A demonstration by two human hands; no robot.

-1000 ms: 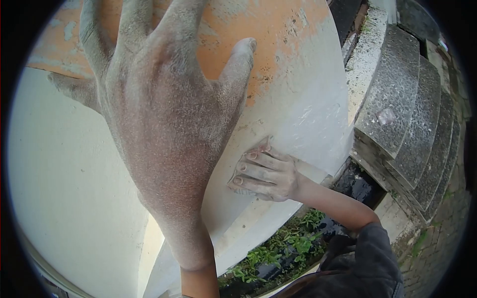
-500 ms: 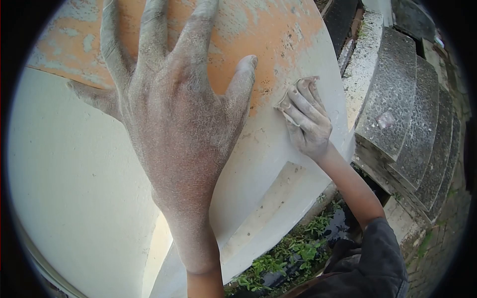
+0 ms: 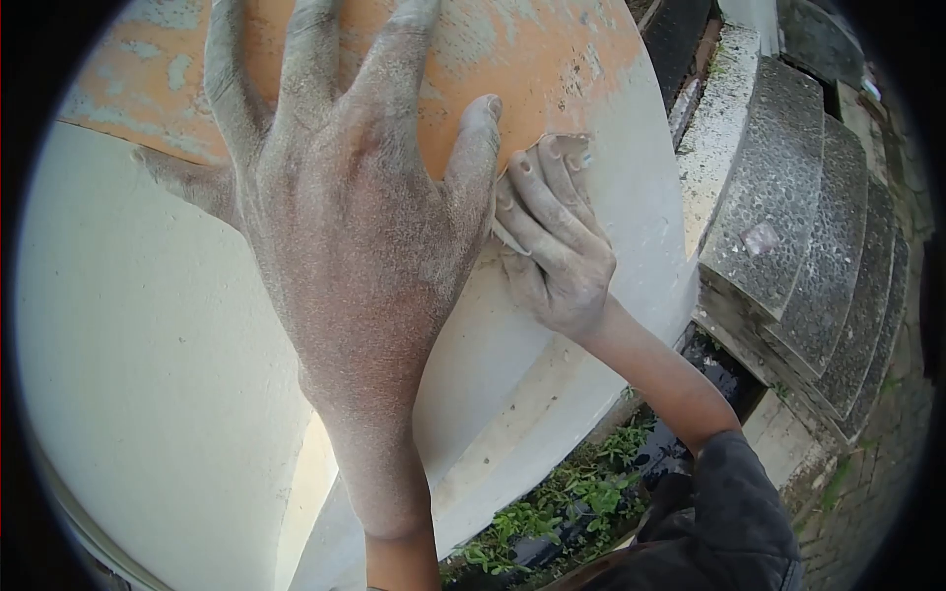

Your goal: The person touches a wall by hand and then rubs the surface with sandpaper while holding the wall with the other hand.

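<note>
My left hand (image 3: 345, 217), coated in pale dust, lies with its fingers spread on a curved surface (image 3: 138, 325) painted white and patchy orange. Nothing is in it. To the right of its thumb, my right hand (image 3: 562, 236), also dusty, presses a thin folded sheet (image 3: 577, 148) flat against the surface. The sheet's edges stick out past the fingertips and beside the thumb. It looks like sandpaper or cloth; I cannot tell which. The orange patch (image 3: 512, 59) has worn, flaking spots near both hands.
Stacked grey stone slabs (image 3: 764, 197) stand at the right, with a small pale piece (image 3: 761, 237) on one. Green plants (image 3: 581, 502) grow beside dark material below the surface. Brick paving (image 3: 867, 502) shows at the lower right.
My right hand has slid left and slightly down with the sheet, closer to my left thumb. My left hand has stayed almost in place.
</note>
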